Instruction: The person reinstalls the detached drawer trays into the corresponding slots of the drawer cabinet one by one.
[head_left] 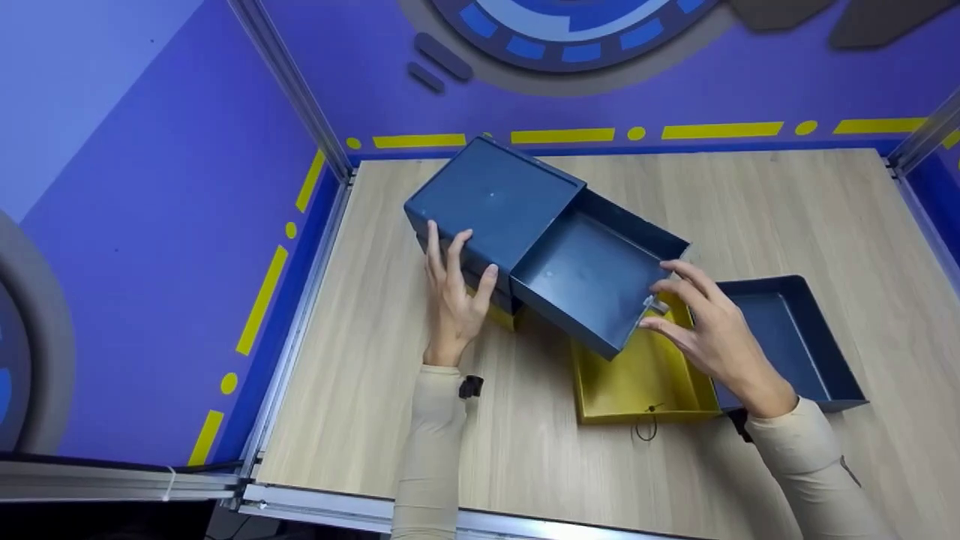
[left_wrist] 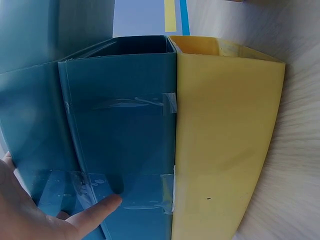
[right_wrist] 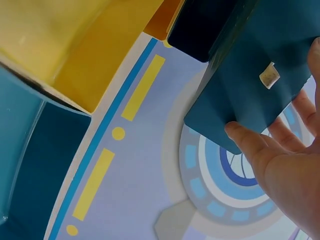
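A dark blue drawer cabinet [head_left: 495, 195] stands at an angle in the head view, its top drawer [head_left: 592, 270] pulled far out toward the right. My left hand [head_left: 455, 296] rests against the cabinet's near side with fingers spread, some fingertips at the top edge. In the left wrist view, a fingertip touches the taped blue side wall [left_wrist: 120, 140], beside a yellow unit [left_wrist: 225, 140]. My right hand [head_left: 709, 330] pinches the rim of the drawer's front, thumb on the outer face. A small pale tab [right_wrist: 269, 75] sticks out from that face.
A yellow drawer [head_left: 637, 412] with a thin wire loop [head_left: 646, 429] lies on the wooden table [head_left: 337, 420], partly under the pulled-out drawer. Another blue drawer [head_left: 787, 337] lies beside it, behind the right wrist. Purple panels [head_left: 187, 247] stand at the left and back.
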